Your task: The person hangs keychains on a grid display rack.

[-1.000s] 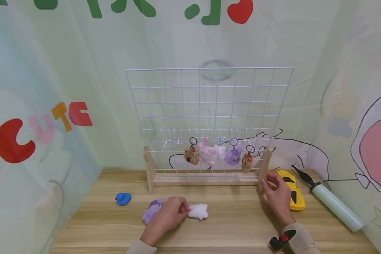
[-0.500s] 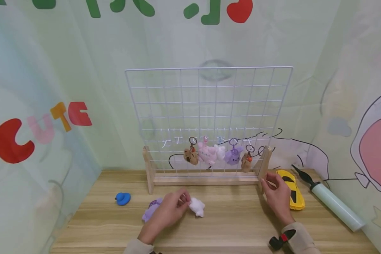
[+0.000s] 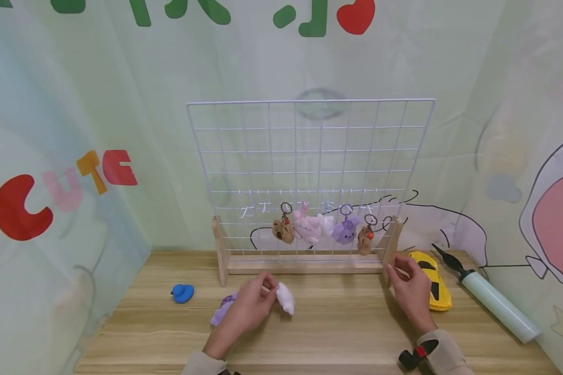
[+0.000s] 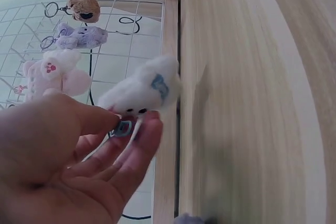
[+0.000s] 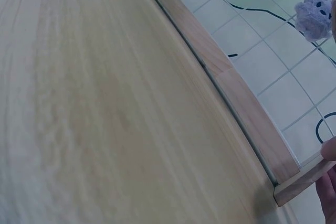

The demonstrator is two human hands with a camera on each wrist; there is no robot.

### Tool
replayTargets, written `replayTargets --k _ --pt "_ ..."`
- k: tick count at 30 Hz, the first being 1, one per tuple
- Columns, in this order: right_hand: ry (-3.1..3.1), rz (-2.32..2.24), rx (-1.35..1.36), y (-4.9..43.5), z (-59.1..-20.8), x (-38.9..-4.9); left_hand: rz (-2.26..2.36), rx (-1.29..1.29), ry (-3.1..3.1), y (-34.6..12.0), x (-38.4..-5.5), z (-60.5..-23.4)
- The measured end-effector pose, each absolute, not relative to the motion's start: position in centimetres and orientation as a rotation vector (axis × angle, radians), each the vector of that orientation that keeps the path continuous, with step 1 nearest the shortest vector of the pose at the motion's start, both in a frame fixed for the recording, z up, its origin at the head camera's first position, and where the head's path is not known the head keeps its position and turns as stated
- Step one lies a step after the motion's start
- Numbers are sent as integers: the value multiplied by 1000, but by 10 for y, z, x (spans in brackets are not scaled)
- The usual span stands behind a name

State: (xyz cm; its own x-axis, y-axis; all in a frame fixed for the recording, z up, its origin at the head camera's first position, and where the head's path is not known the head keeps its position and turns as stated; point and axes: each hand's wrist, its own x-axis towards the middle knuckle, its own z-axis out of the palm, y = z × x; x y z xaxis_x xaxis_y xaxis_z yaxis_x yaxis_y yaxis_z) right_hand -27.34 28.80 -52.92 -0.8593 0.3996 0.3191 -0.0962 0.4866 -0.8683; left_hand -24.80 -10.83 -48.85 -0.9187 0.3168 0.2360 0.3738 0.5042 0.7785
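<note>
My left hand (image 3: 251,303) pinches the light-blue clasp (image 4: 123,128) of a white plush keychain (image 4: 142,90) between thumb and fingers. In the head view the plush hangs at the fingertips, over the table in front of the rack. Its face and a blue patch show in the left wrist view. A purple plush keychain (image 3: 222,311) lies on the table, partly covered by the left hand. On the right side, my right hand (image 3: 410,289) holds the wooden end post (image 5: 304,181) of the wire grid rack (image 3: 309,151), thumb on one side and fingers on the other.
Several plush keychains hang from the rack's hooks, among them a brown one (image 3: 283,230), a pink one (image 3: 306,227) and a purple one (image 3: 345,230). A blue toy duck (image 3: 182,294) sits at left. A yellow toy car (image 3: 432,284) and a hand pump (image 3: 492,299) lie at right.
The white plush has been raised from the table and now hangs turned more upright from my left hand, which has moved slightly towards the rack. My right hand stays on the post.
</note>
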Motion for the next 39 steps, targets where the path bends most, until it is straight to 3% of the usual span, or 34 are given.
replayTargets --k 14,30,39 --pt "-2255 1347 -264 288 -530 -274 -1881 -449 -2286 -106 -252 -463" --pt "-2266 1343 -253 291 -529 -273 -1931 -510 -2010 -86 -265 -411" --pt "-2272 1375 -237 289 -529 -272 -2065 -418 -1775 -82 -277 -396"
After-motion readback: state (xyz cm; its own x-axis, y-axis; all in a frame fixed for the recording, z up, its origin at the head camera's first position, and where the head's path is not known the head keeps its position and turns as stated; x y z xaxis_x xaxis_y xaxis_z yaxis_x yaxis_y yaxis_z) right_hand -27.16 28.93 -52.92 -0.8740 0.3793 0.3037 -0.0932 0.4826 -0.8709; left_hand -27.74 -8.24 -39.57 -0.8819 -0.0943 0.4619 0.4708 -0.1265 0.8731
